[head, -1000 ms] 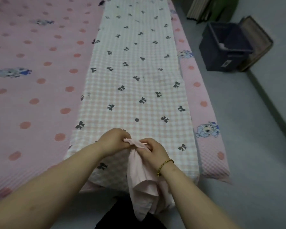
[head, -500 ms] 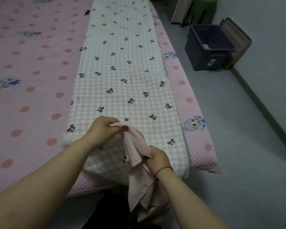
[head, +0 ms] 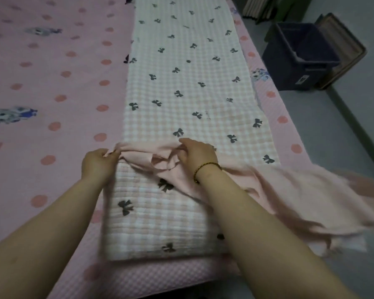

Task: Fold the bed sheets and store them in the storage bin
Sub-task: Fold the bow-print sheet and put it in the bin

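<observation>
Pink sheet (head: 289, 190) lies crosswise over the near end of the bow-print quilt (head: 181, 83) on the bed (head: 41, 83); left hand (head: 97, 162) fingers pinch its top edge, right hand (head: 197, 154) fingers clutch a bunched fold, loose bulk trailing right past the bed edge. Quilt's long axis runs away from the person. Storage bin (head: 298, 55) stands on the floor far right, nearer the right hand, open floor between.

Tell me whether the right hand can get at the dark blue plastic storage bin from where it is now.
Probably not. The right hand is gripping the plain pink cloth on the bed, and the dark blue plastic storage bin stands on the floor well beyond.
</observation>
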{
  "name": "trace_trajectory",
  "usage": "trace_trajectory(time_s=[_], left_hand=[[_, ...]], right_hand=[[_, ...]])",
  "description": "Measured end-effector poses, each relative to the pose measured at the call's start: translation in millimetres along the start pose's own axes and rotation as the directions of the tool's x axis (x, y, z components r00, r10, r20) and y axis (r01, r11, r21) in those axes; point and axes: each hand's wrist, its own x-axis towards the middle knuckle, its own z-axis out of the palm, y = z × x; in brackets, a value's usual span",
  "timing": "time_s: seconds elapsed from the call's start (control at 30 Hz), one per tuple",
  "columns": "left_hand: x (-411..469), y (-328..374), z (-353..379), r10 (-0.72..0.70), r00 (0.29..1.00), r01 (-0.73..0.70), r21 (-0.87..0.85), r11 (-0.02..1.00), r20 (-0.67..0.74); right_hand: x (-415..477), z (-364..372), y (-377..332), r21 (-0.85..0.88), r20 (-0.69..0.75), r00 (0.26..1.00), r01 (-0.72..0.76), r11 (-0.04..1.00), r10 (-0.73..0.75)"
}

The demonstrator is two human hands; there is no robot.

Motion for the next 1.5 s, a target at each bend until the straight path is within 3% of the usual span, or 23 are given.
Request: trace_trajectory(time_s=[0.07, 0.17, 0.27, 0.33, 0.43, 0.53, 0.63, 0.7, 0.73, 0.8, 0.87, 1.0, 1.17, 1.27, 1.3, 1.37, 1.43, 1.5], left_hand=[[17, -34, 17, -0.054, 0.989, 0.026, 0.201, 0.979, 0.135], [9, -57, 45, 0.015, 0.952, -0.143, 0.404, 0.903, 0.305], [-7, -55, 77, 0.091, 0.867, -0.335, 0.437, 0.835, 0.491], [-12, -51, 93, 0.085, 0.855, -0.366, 0.480, 0.797, 0.511], [-16, -44, 100, 0.118, 0.872, -0.405, 0.563, 0.720, 0.475], [-22, -32, 103, 0.360, 0.866, -0.495, 0.489, 0.718, 0.347], [-26, -10, 117, 0.477, 0.789, -0.612, 0.425, 0.667, 0.387], [-28, 12, 133, 0.555, 0.696, -0.717, 0.421, 0.555, 0.455], [-30, 22, 142, 0.528, 0.662, -0.748, 0.422, 0.513, 0.532], [-33, 41, 157, 0.343, 0.628, -0.755, 0.439, 0.488, 0.699], [-36, 58, 174, 0.242, 0.609, -0.764, 0.476, 0.435, 0.755], [-39, 72, 194, 0.240, 0.689, -0.708, 0.564, 0.425, 0.683], [-21, 100, 205, 0.287, 0.770, -0.634, 0.635, 0.442, 0.569], [-11, 110, 199, 0.295, 0.846, -0.527, 0.611, 0.591, 0.444], [-7, 113, 196, 0.336, 0.867, -0.495, 0.560, 0.664, 0.368], [5, 119, 193, 0.457, 0.870, -0.485, 0.475, 0.734, 0.182], [15, 126, 196, 0.411, 0.909, -0.383, 0.513, 0.768, 0.064], [17, 134, 204, 0.291, 0.956, -0.262, 0.509, 0.820, 0.023]], right_hand=[[7, 22, 7, -0.144, 0.090, 0.994, -0.043, 0.989, 0.057], [-6, 49, 33, -0.228, 0.265, 0.950, -0.107, 0.968, 0.167], [-20, 68, 63, -0.327, 0.372, 0.881, -0.169, 0.930, 0.291], [-22, 73, 76, -0.335, 0.389, 0.858, -0.206, 0.919, 0.334], [-27, 70, 94, -0.288, 0.322, 0.890, -0.233, 0.929, 0.323], [-35, 65, 109, -0.230, 0.115, 0.957, -0.235, 0.944, 0.267], [-44, 64, 134, -0.199, -0.161, 0.971, -0.207, 0.958, 0.177], [-50, 59, 157, -0.179, -0.174, 0.964, -0.232, 0.956, 0.201], [-49, 59, 171, -0.172, -0.186, 0.958, -0.249, 0.953, 0.217], [-47, 46, 191, -0.192, -0.173, 0.963, -0.241, 0.952, 0.209], [-41, 30, 216, -0.168, -0.151, 0.964, -0.243, 0.955, 0.219], [-16, -9, 260, -0.222, 0.009, 0.962, -0.263, 0.939, 0.271], [51, -34, 286, -0.159, 0.164, 0.971, -0.149, 0.976, 0.174], [83, -36, 284, -0.314, 0.286, 0.954, 0.005, 0.949, 0.090], [89, -37, 284, -0.305, 0.271, 0.960, 0.018, 0.952, 0.069], [96, -43, 286, -0.083, 0.125, 0.984, -0.116, 0.990, 0.126], [98, -48, 291, 0.153, -0.029, 0.964, -0.257, 0.954, 0.265], [98, -50, 299, 0.266, -0.102, 0.909, -0.365, 0.892, 0.403]])
